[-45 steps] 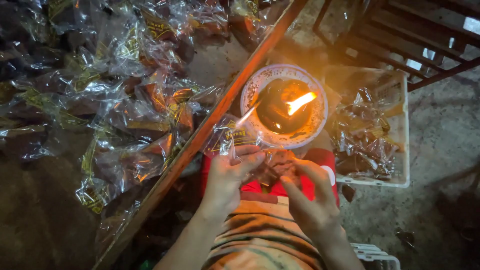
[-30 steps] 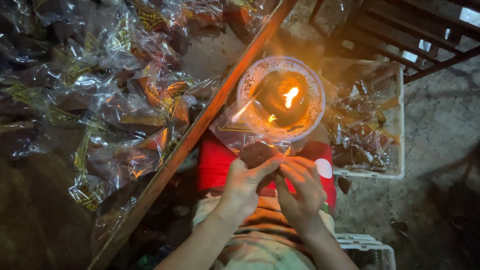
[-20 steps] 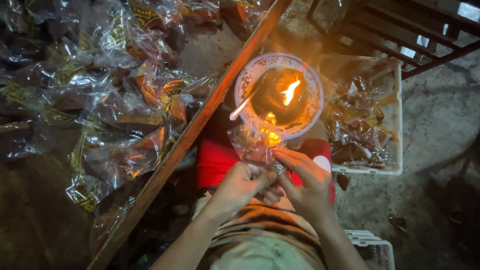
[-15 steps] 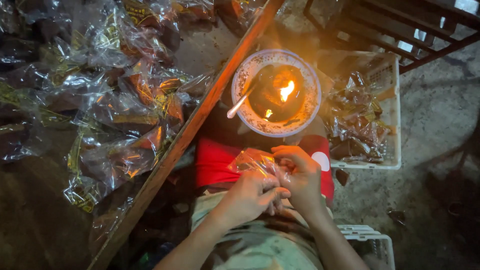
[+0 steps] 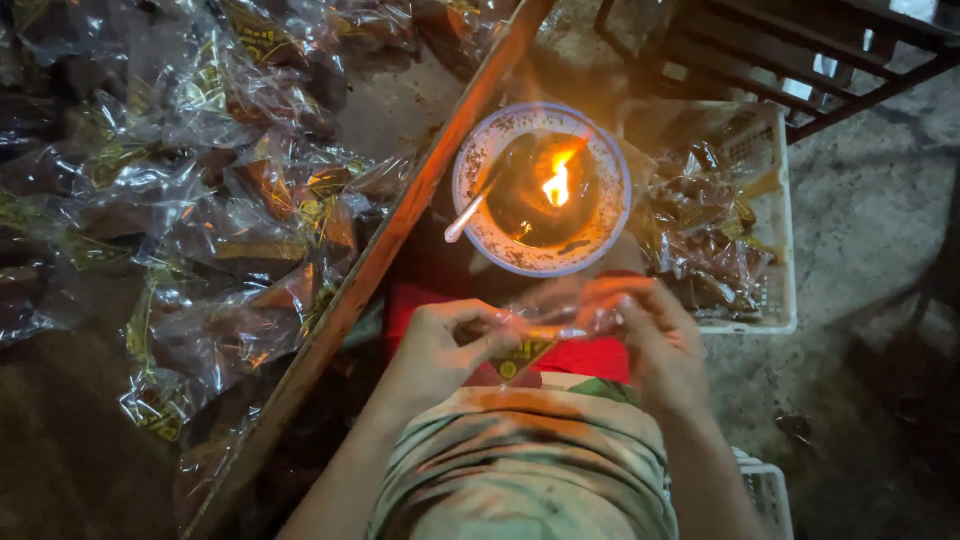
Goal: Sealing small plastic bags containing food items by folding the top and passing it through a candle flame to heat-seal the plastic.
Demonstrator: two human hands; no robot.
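Observation:
My left hand point(image 5: 445, 345) and my right hand point(image 5: 655, 335) together hold a small clear plastic packet point(image 5: 545, 325) with a yellow triangular label, just above a red stool point(image 5: 590, 355) at my lap. Both hands pinch the packet's top edge, left and right of its middle. Directly beyond them stands a round bowl point(image 5: 475, 170) with a burning oil flame point(image 5: 557, 183) in its dark middle and a pale stick point(image 5: 465, 215) leaning on its left rim.
A big heap of filled clear packets point(image 5: 200, 200) lies on the left behind a slanted wooden board point(image 5: 380, 260). A white plastic basket point(image 5: 760, 250) with more packets stands right of the bowl. Dark furniture bars point(image 5: 780, 60) cross the upper right.
My hands drew the packet back from the flame toward my lap. The packet now lies flatter between both hands, which have spread slightly apart.

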